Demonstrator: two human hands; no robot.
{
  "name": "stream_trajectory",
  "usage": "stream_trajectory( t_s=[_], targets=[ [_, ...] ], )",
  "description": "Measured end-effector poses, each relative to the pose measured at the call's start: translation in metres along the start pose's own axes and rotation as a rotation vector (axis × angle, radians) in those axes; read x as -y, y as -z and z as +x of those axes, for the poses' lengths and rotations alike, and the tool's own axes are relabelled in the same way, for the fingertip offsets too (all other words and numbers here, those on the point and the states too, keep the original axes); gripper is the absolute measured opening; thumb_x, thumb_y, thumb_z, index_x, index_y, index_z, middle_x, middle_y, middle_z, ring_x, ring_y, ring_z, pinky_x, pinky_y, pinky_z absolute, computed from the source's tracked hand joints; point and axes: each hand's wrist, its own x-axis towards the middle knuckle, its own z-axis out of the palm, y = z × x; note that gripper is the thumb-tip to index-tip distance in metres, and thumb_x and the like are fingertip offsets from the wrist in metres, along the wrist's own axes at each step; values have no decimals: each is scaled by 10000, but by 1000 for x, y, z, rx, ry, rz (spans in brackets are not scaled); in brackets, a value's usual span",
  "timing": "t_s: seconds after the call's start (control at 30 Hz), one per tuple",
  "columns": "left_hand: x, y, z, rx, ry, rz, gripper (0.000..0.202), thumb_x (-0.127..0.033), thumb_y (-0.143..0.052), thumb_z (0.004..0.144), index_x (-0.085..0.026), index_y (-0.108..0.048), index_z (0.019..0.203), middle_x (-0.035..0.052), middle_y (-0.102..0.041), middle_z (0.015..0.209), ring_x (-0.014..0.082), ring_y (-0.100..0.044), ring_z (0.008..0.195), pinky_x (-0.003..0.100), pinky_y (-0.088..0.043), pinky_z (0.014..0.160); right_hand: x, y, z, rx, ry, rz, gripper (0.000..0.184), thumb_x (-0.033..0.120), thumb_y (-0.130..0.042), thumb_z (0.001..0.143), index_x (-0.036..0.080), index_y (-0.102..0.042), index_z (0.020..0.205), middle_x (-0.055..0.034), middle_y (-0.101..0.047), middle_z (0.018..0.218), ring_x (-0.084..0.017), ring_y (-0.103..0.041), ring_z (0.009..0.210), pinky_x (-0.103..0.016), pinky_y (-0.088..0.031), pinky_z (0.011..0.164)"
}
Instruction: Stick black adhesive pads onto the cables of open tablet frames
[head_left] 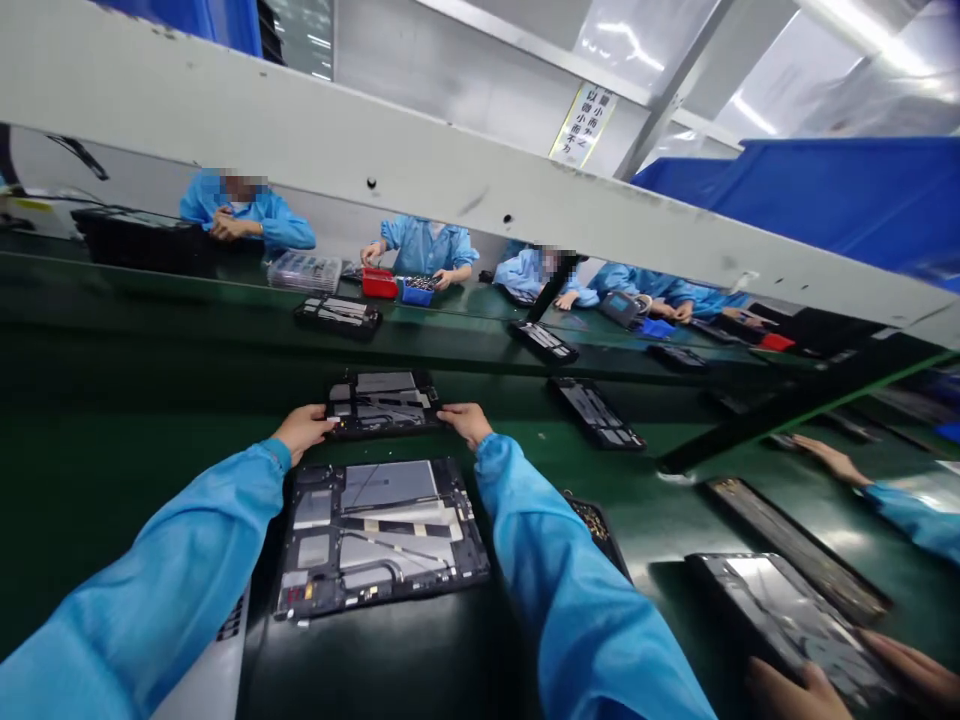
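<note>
Both my arms in blue sleeves reach forward over the green belt. My left hand grips the left edge of an opened tablet chassis lying face down, its boards and cables showing. My right hand grips the same chassis at its right edge. A second, larger-looking opened tablet chassis lies between my forearms, closer to me, on a dark mat.
More opened tablets lie along the belt. A co-worker's hands hold a tablet at the lower right; another co-worker's hand reaches in from the right. People in blue coats sit across the line beside red and blue bins.
</note>
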Motion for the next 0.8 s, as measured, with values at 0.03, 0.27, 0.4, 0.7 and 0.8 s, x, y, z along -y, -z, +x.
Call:
stream_trajectory(
  t_s=[0.03, 0.27, 0.4, 0.7, 0.8],
  targets=[
    [-6, 6, -14, -36, -33, 19, 409, -310, -696, 902, -152, -608, 1268, 114, -623, 1289, 255, -625, 1145, 480, -533, 1000, 12, 5, -13, -14, 30, 28, 304, 360, -693, 951, 135, -669, 1153, -83, -696, 1132, -208, -691, 990, -407, -595, 878],
    [-19, 55, -202, -169, -492, 236, 570, -439, -668, 861, -257, -588, 1396, 63, -579, 1358, 226, -645, 1129, 386, -526, 1052, 68, 66, -200, -109, 357, 108, 416, 488, -693, 882, 180, -756, 1156, -98, -731, 1216, -278, -659, 1177, -464, -483, 1099],
    [55, 62, -337, -224, -512, 426, 523, -491, -578, 926, -384, -537, 1436, 44, -595, 1295, 205, -667, 1057, 322, -579, 970, 30, 92, -345, -185, 363, -45, 373, 508, -685, 882, 245, -775, 1130, -79, -713, 1259, -297, -664, 1194, -456, -542, 1062],
    [198, 30, -403, -71, -272, 360, 483, -420, -491, 965, -371, -535, 1444, 78, -639, 1316, 227, -681, 1101, 338, -603, 930, -119, 67, -425, -34, 241, -175, 404, 610, -680, 829, 275, -816, 1008, -85, -775, 1081, -317, -745, 1009, -414, -676, 787],
    [188, 42, -370, 34, -326, 387, 442, -378, -488, 960, -320, -609, 1381, 86, -667, 1293, 217, -683, 1096, 347, -593, 951, -115, 59, -410, -58, 345, -303, 455, 645, -631, 847, 260, -801, 1020, -102, -766, 1079, -332, -736, 1000, -467, -655, 815]
  ],
)
